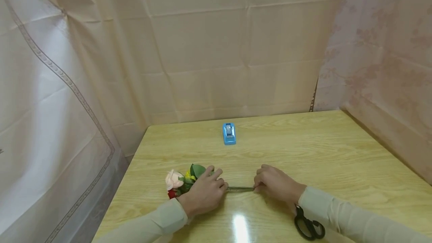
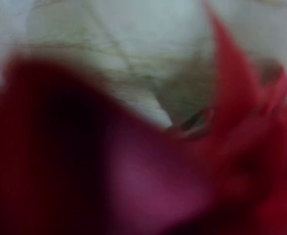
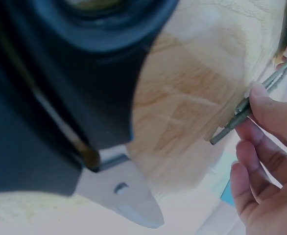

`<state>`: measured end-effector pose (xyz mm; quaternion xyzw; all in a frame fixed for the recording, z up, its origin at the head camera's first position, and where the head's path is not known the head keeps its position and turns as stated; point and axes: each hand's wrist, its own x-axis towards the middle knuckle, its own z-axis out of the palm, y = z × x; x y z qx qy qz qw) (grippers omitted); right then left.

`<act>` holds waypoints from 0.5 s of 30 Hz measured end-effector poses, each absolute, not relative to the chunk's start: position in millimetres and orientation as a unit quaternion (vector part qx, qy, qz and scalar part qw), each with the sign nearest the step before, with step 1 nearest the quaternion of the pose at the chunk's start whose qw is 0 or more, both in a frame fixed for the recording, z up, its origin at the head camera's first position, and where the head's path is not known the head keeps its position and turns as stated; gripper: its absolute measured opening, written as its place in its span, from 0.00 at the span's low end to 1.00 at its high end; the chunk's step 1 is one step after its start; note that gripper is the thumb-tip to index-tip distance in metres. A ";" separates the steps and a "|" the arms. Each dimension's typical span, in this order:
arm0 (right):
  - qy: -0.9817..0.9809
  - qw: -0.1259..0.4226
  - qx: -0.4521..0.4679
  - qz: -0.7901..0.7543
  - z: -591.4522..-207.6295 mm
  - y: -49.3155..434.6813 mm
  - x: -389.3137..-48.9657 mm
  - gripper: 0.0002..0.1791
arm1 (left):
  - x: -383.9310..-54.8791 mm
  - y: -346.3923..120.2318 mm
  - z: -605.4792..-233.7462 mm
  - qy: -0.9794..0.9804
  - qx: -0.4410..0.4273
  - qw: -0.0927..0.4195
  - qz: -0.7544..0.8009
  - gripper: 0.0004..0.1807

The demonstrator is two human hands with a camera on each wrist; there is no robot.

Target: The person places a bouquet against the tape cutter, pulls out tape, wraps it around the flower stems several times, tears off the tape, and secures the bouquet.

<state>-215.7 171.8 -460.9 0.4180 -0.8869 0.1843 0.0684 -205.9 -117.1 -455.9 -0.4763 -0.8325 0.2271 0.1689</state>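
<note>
A bunch of artificial flowers lies along the table, with a pale pink rose (image 1: 174,179), a red flower (image 1: 172,194), a yellow flower (image 1: 190,176) and a green leaf (image 1: 197,170) at its left end. My left hand (image 1: 205,193) holds the green stems (image 1: 240,188) just right of the blooms. Near the stems' cut ends, my right hand (image 1: 276,183) pinches them between thumb and index finger. The right wrist view shows the stem ends (image 3: 239,116) poking past that pinch, slightly uneven. Blurred red petals (image 2: 241,161) fill much of the left wrist view.
Black-handled scissors (image 1: 308,227) lie beside my right wrist, partly under the sleeve; their metal blade (image 3: 126,193) shows in the right wrist view. A blue tape dispenser (image 1: 229,134) stands farther back on the wooden table (image 1: 297,141). Cloth curtains (image 1: 219,48) hang behind and at both sides.
</note>
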 end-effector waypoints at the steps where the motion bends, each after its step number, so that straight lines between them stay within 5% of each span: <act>1: -0.887 0.069 0.419 0.182 -460.2 171.7 -215.7 0.02 | -206.1 -117.1 -455.9 -0.832 -0.475 0.170 0.231 0.14; 15: -0.895 -0.005 0.399 0.198 -455.7 170.7 -219.1 0.03 | -206.6 -119.5 -455.8 -0.841 -0.472 0.181 0.192 0.16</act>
